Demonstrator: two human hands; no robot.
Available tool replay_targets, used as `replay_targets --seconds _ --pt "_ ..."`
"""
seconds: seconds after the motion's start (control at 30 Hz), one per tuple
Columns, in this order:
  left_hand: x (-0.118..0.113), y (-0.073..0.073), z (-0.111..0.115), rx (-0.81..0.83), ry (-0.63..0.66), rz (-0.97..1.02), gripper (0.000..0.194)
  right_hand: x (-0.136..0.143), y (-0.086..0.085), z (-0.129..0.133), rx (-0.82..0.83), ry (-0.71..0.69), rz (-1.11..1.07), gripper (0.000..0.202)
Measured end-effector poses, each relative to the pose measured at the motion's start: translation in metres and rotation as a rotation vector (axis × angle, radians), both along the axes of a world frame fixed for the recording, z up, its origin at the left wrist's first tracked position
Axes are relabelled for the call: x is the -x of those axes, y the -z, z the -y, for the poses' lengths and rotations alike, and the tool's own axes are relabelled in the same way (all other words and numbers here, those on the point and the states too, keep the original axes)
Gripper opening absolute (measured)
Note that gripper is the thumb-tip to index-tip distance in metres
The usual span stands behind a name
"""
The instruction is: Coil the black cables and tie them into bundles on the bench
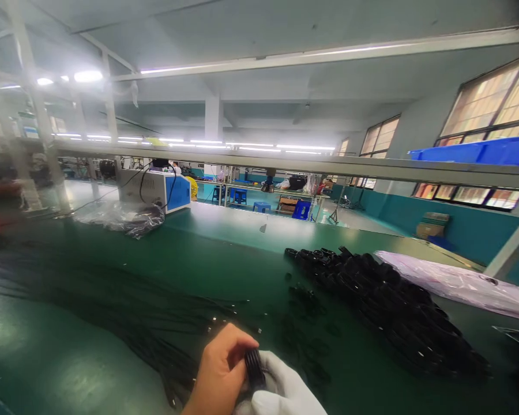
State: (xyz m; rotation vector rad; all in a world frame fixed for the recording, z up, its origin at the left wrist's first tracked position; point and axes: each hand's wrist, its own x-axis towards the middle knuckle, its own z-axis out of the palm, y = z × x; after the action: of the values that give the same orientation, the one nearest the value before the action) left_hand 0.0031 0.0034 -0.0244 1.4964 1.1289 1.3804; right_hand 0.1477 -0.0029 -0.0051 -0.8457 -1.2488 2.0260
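While both hands meet low over the green bench [47,357], bare left hand [218,374] pinching a coiled black cable bundle [254,369], gloved right hand [281,392] closed under it, pile of coiled cables [393,305] near right, loose black wires [112,300] left.

Both hands cut off at bottom edge: left hand [220,372], gloved right hand [281,389]. Black piece [254,369] in their grip half hidden. Cable pile [389,305] blurred, right centre.
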Motion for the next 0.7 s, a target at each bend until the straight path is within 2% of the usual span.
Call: replay_targets --seconds 0.1,0.23,0.37,0.5,0.63,0.7 --pt "0.0 0.0 0.002 -0.019 -0.008 -0.013 0.017 0.002 -0.005 0.002 0.022 0.002 -0.007 0.043" --pt "0.005 -0.007 0.002 0.117 0.047 -0.069 0.021 0.0 -0.003 0.005 0.174 -0.032 -0.271 0.043" --pt "0.015 -0.012 0.0 0.169 0.12 0.029 0.026 -0.006 0.0 0.006 0.273 -0.049 -0.434 0.031" --pt "0.02 -0.009 0.0 0.19 0.114 0.049 0.025 -0.009 0.007 0.004 0.235 -0.005 -0.375 0.035" --pt "0.022 -0.002 -0.002 0.213 0.079 -0.021 0.025 -0.011 0.015 -0.001 0.051 0.154 -0.126 0.051" --pt "0.024 0.003 -0.003 0.212 0.064 -0.064 0.025 -0.016 0.012 -0.005 -0.056 0.241 0.068 0.058"
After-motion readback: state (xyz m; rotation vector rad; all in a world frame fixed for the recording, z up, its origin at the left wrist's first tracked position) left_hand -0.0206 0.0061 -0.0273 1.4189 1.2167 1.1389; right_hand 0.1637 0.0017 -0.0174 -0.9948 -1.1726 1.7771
